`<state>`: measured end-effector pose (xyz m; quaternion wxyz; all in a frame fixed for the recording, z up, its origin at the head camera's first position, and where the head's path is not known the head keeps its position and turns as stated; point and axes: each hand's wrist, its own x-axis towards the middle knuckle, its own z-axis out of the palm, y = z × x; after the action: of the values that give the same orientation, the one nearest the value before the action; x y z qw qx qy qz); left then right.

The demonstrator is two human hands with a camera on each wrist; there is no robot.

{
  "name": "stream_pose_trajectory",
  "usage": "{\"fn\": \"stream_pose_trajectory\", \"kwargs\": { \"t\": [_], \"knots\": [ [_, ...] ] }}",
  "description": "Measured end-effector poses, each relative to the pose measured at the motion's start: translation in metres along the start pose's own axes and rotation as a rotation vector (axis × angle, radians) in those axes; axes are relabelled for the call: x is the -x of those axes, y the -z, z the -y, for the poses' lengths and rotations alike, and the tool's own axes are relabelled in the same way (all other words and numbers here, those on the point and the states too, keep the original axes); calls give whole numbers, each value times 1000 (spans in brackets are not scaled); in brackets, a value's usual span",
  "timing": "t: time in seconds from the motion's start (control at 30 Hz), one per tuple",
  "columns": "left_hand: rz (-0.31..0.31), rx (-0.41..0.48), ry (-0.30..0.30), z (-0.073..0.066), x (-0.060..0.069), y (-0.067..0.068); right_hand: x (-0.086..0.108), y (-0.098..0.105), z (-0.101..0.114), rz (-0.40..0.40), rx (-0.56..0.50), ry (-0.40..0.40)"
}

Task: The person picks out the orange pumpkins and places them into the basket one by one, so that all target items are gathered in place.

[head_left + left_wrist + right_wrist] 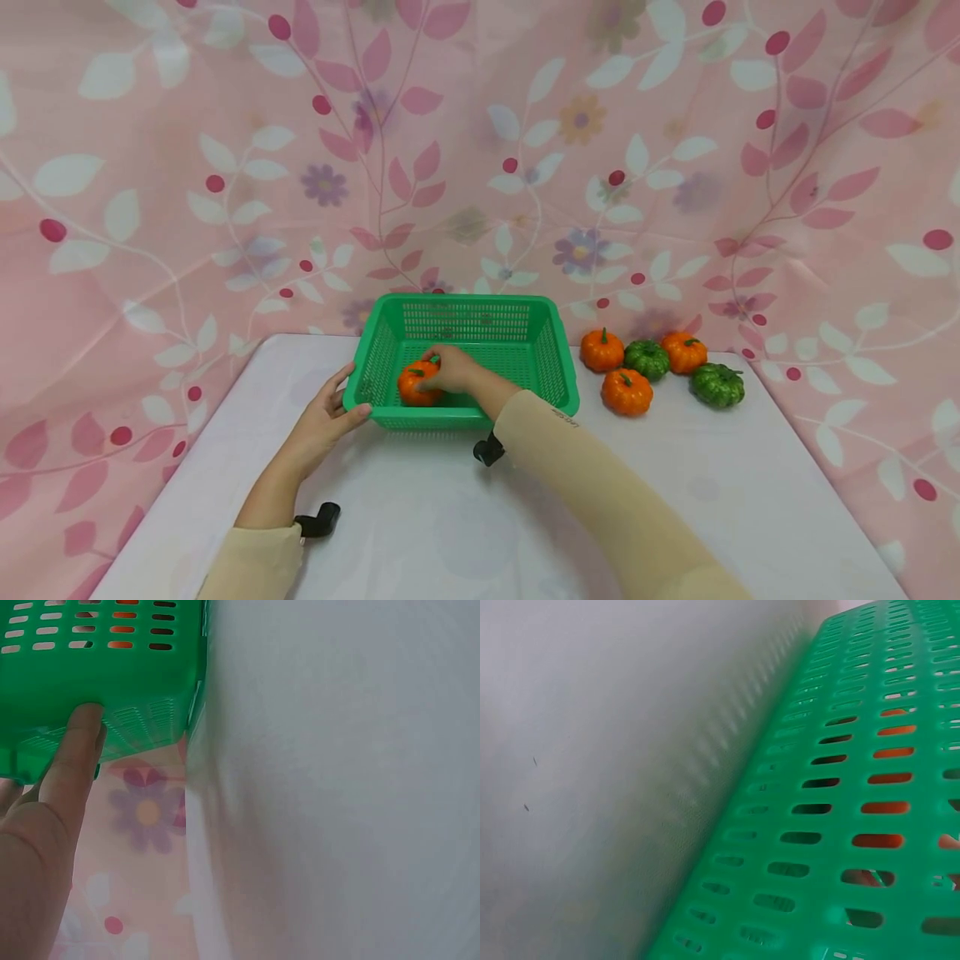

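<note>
One orange pumpkin (413, 387) left of frame centre, right hand (453, 371) curled round it; left hand (321, 425), fingers nearly straight, touches green basket (420, 414), steadying it, we judge.

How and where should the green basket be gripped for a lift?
Probably the rim of the green basket at its two short ends, from outside, left and right: the walls taper inward beneath it. The left hand touches one end; an orange pumpkin sits just off the other.
</note>
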<state>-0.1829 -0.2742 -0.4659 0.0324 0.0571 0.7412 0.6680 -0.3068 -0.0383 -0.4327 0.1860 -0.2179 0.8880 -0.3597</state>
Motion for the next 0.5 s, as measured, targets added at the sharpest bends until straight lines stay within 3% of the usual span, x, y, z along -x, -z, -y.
{"fn": "stream_pose_trajectory", "kwargs": {
  "t": [0.5],
  "knots": [
    [-12,15,6,1,0,0,1,-3,0,-14,5,10]
  ]
}}
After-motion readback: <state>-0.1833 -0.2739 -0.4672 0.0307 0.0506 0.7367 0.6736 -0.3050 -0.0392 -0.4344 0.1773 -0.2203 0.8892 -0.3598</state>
